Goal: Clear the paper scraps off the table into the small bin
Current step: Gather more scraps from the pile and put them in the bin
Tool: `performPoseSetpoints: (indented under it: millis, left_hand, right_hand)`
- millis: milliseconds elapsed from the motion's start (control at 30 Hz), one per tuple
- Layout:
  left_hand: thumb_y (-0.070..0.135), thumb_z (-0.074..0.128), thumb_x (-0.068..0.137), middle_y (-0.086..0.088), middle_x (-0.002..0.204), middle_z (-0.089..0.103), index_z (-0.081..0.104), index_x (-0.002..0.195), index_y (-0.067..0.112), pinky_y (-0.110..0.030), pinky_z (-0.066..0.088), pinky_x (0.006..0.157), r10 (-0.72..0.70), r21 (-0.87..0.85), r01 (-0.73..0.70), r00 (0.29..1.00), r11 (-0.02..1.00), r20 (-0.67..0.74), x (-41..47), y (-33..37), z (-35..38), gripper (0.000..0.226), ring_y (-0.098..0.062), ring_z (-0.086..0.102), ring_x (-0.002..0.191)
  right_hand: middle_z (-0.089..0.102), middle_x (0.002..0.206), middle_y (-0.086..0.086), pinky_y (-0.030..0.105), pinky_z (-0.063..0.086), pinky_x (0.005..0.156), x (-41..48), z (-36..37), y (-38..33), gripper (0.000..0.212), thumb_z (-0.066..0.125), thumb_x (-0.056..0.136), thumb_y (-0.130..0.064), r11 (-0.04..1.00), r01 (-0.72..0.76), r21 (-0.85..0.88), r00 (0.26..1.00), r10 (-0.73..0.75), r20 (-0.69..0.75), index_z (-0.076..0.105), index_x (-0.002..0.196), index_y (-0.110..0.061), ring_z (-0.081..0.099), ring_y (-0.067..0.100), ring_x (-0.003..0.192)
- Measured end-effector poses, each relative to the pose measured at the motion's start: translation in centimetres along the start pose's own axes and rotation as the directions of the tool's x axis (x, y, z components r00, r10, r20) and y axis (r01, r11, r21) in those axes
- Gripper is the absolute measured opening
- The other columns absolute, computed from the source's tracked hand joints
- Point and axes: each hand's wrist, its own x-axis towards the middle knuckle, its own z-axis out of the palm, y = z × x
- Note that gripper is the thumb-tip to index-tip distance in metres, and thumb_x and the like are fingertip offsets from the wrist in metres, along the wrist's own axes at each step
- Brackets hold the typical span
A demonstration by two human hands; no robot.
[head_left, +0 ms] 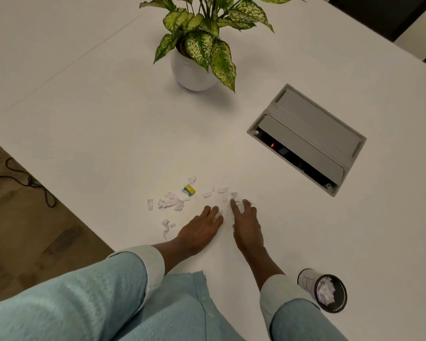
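Several torn white paper scraps (170,203) lie scattered on the white table (89,134), with a small yellow and blue wrapper (189,190) among them. My left hand (202,230) rests flat on the table, fingers spread, touching scraps at its fingertips. My right hand (246,222) lies palm down just to its right, fingers apart over a few scraps. The small bin (324,292), a grey cylinder with a dark rim, stands at the near right by my right sleeve and holds crumpled white paper.
A potted plant (194,70) in a white pot stands at the back centre. A grey recessed power box (308,139) with its lid open sits to the right. The table's left edge drops to a floor with a dark cable (30,179).
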Motion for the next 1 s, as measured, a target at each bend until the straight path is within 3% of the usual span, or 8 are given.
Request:
performPoseSetpoints:
  millis: [133, 233, 367, 500, 600, 767, 900, 1000]
  left_hand:
    - [-0.003, 0.060, 0.095, -0.020, 0.145, 0.039, 0.049, 0.130, 0.002, -0.043, 0.056, 0.085, -0.047, 0.003, 0.047, 0.998, 0.999, -0.029, 0.3, 0.3, 0.1, 0.037, -0.035, 0.045, 0.125]
    - [-0.014, 0.062, 0.084, -0.022, 0.143, 0.042, 0.051, 0.129, -0.004, -0.044, 0.056, 0.082, -0.051, 0.028, 0.051, 0.999, 0.998, -0.016, 0.6, 0.5, 0.1, 0.047, -0.037, 0.042, 0.127]
    - [-0.013, 0.060, 0.083, -0.020, 0.140, 0.043, 0.052, 0.128, -0.002, -0.045, 0.057, 0.085, -0.081, 0.010, 0.081, 0.997, 0.997, -0.010, 0.7, 0.9, -0.3, 0.047, -0.035, 0.040, 0.127]
    - [-0.014, 0.053, 0.081, -0.017, 0.131, 0.046, 0.054, 0.115, 0.003, -0.046, 0.055, 0.080, -0.098, -0.042, 0.098, 0.995, 0.994, -0.008, 0.5, 2.0, -0.9, 0.038, -0.032, 0.042, 0.121]
    - [-0.014, 0.050, 0.081, -0.015, 0.122, 0.051, 0.057, 0.106, 0.005, -0.044, 0.051, 0.081, -0.087, -0.093, 0.086, 0.996, 0.992, -0.005, 0.4, 3.4, -1.4, 0.032, -0.030, 0.046, 0.115]
    - [-0.014, 0.052, 0.077, -0.010, 0.109, 0.057, 0.063, 0.098, 0.006, -0.033, 0.040, 0.073, -0.067, -0.272, 0.056, 0.997, 0.961, -0.034, 0.1, 6.5, -2.1, 0.032, -0.025, 0.050, 0.102]
    - [-0.012, 0.054, 0.077, -0.008, 0.103, 0.057, 0.064, 0.094, 0.008, -0.031, 0.039, 0.072, 0.028, -0.331, -0.050, 0.997, 0.942, -0.071, -0.3, 9.1, -2.1, 0.028, -0.023, 0.051, 0.098]
    - [-0.011, 0.055, 0.077, -0.007, 0.098, 0.059, 0.066, 0.089, 0.009, -0.032, 0.044, 0.073, 0.066, -0.399, -0.092, 0.995, 0.912, -0.077, 0.1, 11.7, -2.4, 0.026, -0.023, 0.055, 0.093]
  right_hand:
    - [0.036, 0.151, 0.011, 0.037, 0.060, 0.085, 0.8, -0.1, -0.5, 0.061, 0.059, 0.096, -0.003, 0.996, 0.067, -0.064, 0.998, -0.066, 0.020, 0.038, 0.151, -0.018, 0.038, 0.030, 0.133]
    - [0.050, 0.136, 0.011, 0.035, 0.060, 0.076, 0.3, 0.1, -0.4, 0.033, 0.059, 0.095, 0.001, 0.993, 0.077, -0.086, 0.997, -0.078, -0.003, 0.059, 0.126, -0.009, 0.049, 0.028, 0.120]
    - [0.058, 0.114, 0.010, 0.034, 0.056, 0.072, -1.3, 1.0, 0.4, 0.021, 0.053, 0.095, 0.005, 0.993, 0.095, -0.069, 0.995, -0.097, -0.028, 0.064, 0.107, -0.007, 0.055, 0.026, 0.105]
    - [0.063, 0.110, 0.005, 0.031, 0.051, 0.075, -3.5, 2.3, 2.0, 0.027, 0.049, 0.096, 0.002, 0.997, 0.067, 0.048, 0.994, -0.063, -0.085, 0.069, 0.110, -0.010, 0.055, 0.022, 0.101]
    - [0.069, 0.106, 0.003, 0.028, 0.052, 0.081, -5.7, 3.0, 3.0, 0.021, 0.059, 0.097, -0.006, 0.963, -0.048, 0.264, 0.985, 0.089, -0.148, 0.076, 0.109, -0.011, 0.063, 0.020, 0.098]
    - [0.076, 0.092, -0.009, 0.014, 0.053, 0.078, -10.2, 3.7, 4.5, 0.016, 0.082, 0.081, -0.008, 0.688, -0.269, 0.674, 0.849, 0.500, -0.171, 0.082, 0.091, -0.020, 0.070, 0.003, 0.080]
    - [0.076, 0.089, -0.016, 0.021, 0.057, 0.082, -14.3, 3.5, 5.3, 0.019, 0.086, 0.076, -0.009, 0.465, -0.292, 0.836, 0.732, 0.671, -0.117, 0.082, 0.086, -0.025, 0.071, -0.002, 0.082]
    - [0.075, 0.085, -0.017, 0.019, 0.058, 0.078, -17.0, 2.6, 6.1, 0.022, 0.087, 0.076, -0.008, 0.387, -0.245, 0.889, 0.646, 0.749, -0.148, 0.081, 0.083, -0.028, 0.071, -0.004, 0.080]
